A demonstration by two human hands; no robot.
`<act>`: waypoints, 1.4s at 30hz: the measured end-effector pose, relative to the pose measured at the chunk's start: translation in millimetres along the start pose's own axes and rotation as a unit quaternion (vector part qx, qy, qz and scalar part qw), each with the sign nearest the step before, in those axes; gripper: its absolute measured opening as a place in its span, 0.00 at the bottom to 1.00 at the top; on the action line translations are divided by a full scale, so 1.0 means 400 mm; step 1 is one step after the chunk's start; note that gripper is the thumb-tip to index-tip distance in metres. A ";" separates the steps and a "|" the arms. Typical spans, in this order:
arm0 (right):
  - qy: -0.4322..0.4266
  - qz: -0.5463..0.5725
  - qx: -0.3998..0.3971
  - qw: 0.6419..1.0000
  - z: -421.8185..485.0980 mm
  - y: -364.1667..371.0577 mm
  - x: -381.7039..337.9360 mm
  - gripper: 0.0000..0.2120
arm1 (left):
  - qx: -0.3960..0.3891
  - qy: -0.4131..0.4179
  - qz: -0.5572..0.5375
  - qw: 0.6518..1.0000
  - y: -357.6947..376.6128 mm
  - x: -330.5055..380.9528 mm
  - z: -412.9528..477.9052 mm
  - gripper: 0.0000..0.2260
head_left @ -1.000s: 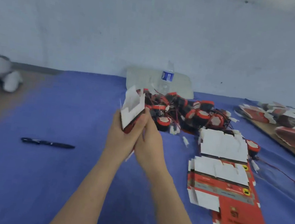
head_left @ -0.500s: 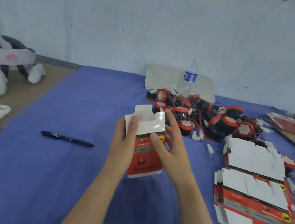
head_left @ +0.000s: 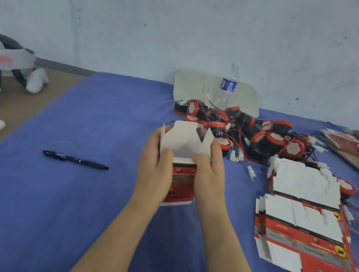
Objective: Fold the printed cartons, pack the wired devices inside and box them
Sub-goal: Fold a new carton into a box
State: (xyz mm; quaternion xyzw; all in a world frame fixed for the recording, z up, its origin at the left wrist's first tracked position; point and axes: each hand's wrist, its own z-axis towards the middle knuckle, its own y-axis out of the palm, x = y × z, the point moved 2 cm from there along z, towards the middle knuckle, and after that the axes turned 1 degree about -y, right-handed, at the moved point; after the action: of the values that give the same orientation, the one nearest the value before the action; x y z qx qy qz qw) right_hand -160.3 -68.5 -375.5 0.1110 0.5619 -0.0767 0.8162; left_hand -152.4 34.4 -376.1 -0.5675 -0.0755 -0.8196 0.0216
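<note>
In the middle, over the blue cloth (head_left: pixel 51 210), a half-folded red carton (head_left: pixel 183 181), upright, white top flaps spread open toward the far side. Whether resting on the cloth or lifted off it, cannot tell. Gripped on its left side by the left hand (head_left: pixel 153 173), fingers curled round behind, thumb pressed onto a white flap. Gripped on its right side by the right hand (head_left: pixel 209 175) in the same way, thumb on the flap, fingers wrapped behind.

Just beyond the carton, a heap of red-and-black wired devices (head_left: pixel 253 131), white plugs on thin wires trailing toward the near side. To the right, touching the heap's near edge, a stack of flat cartons (head_left: pixel 304 219), unfolded, red print and white flaps showing.

Left of the hands, well apart, a black pen (head_left: pixel 76 159) flat on the cloth. At the far edge, a water bottle (head_left: pixel 226 87) upright before a pale board (head_left: pixel 193 85).
</note>
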 end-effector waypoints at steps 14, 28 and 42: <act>-0.124 -0.142 0.012 0.982 -0.012 0.009 0.005 0.04 | 0.043 -0.054 -0.044 0.997 -0.016 -0.009 0.020 0.20; -0.079 -0.157 0.070 0.982 0.009 -0.033 0.019 0.15 | -0.070 0.176 0.137 0.972 -0.012 -0.010 -0.001 0.11; -0.044 -0.050 -0.067 0.996 0.014 -0.044 -0.001 0.10 | -0.050 0.070 0.146 0.986 -0.007 -0.035 0.003 0.21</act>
State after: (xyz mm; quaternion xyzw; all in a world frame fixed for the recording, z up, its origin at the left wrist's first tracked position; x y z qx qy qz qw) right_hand -159.7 -87.1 -374.8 0.0242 0.5341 -0.0843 0.8409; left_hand -146.7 36.5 -389.1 -0.5141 0.0511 -0.8481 0.1176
